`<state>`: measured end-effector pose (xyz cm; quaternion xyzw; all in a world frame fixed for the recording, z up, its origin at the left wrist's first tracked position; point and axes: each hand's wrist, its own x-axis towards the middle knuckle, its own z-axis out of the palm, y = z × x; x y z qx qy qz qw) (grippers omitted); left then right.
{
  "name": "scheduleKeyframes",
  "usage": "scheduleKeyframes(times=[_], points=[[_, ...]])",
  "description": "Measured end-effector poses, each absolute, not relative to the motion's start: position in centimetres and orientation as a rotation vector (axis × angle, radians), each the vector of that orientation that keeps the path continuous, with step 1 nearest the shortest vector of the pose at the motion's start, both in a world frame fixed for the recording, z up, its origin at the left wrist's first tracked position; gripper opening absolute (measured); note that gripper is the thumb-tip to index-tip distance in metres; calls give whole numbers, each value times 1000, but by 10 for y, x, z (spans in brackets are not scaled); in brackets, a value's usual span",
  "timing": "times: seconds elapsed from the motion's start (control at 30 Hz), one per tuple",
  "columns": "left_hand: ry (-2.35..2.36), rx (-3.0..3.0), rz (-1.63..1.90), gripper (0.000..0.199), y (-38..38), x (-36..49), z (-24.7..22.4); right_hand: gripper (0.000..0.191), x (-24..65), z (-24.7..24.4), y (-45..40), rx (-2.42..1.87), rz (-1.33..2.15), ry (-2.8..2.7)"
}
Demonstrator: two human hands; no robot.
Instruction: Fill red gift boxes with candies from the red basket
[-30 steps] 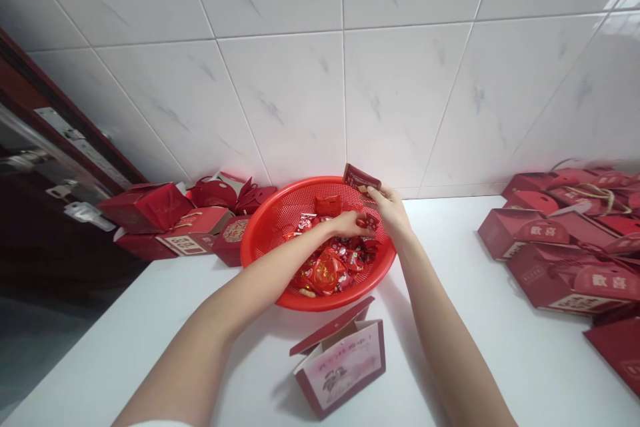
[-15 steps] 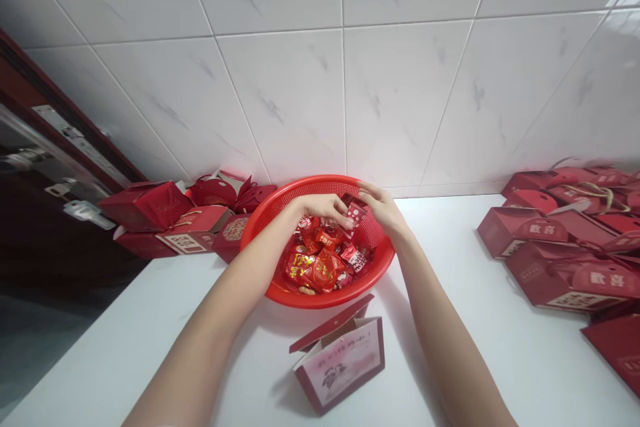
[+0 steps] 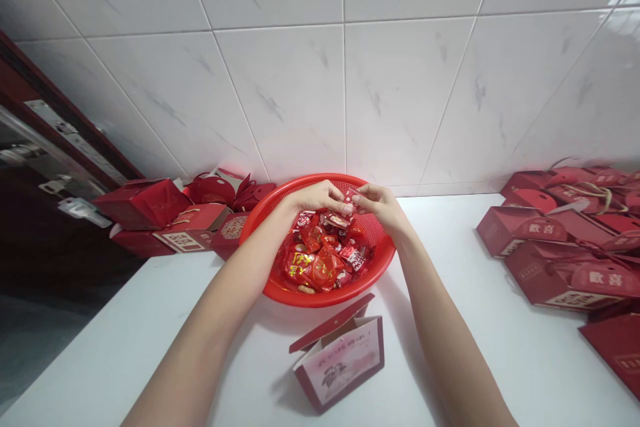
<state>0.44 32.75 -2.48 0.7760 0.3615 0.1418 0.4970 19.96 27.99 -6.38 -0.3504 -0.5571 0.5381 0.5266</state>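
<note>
leaning in at the far left, a dark door (image 3: 55,253) is showing its metal fittings (image 3: 84,211) beside the desk (image 3: 165,307), whose white top is stretching across the view. next along, a stack of red boxes (image 3: 145,203) is sitting at the back corner of the desk, near the tiled wall (image 3: 400,100), with one box resting on top of others. the left hand (image 3: 320,197) is hanging over the back part of a red basket (image 3: 387,257), its thumb and fingers pinching narrowly on a small red packet (image 3: 351,199) with white dots. the basket is standing on the desk near the wall, and wrapped sweets (image 3: 325,268) are lying heaped inside it, some showing gold or white print; a small tan piece (image 3: 306,289) is lying at the front of the heap. just in front of the basket, an open box (image 3: 345,363) is standing on the desk, its red flap (image 3: 333,323) tilting up. the small red packet is being held above the sweets, between the two hands. the right hand (image 3: 377,202) is closing its fingertips on the packet's right side, just over the basket's edge. farther right, well apart from the hands, a pile of red boxes (image 3: 540,273) is filling that end of the desk, with string (image 3: 603,197) lying over those at the back.
</note>
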Motion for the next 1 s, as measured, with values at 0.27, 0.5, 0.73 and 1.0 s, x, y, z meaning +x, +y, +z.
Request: scheduleKeyframes(times=[0.27,0.5,0.73,1.0], points=[[894,1905,205,31,319,15,-25,28,197,-60,278,-841,1189,-1133],[1065,2180,-205,34,312,30,-40,21,194,-59,277,-928,1176,-1068],[1176,2219,-88,20,319,20,-41,22,195,-57,275,-892,1209,-1050],[918,1743,595,33,331,0,-27,26,197,-57,274,-930,1167,-1154]])
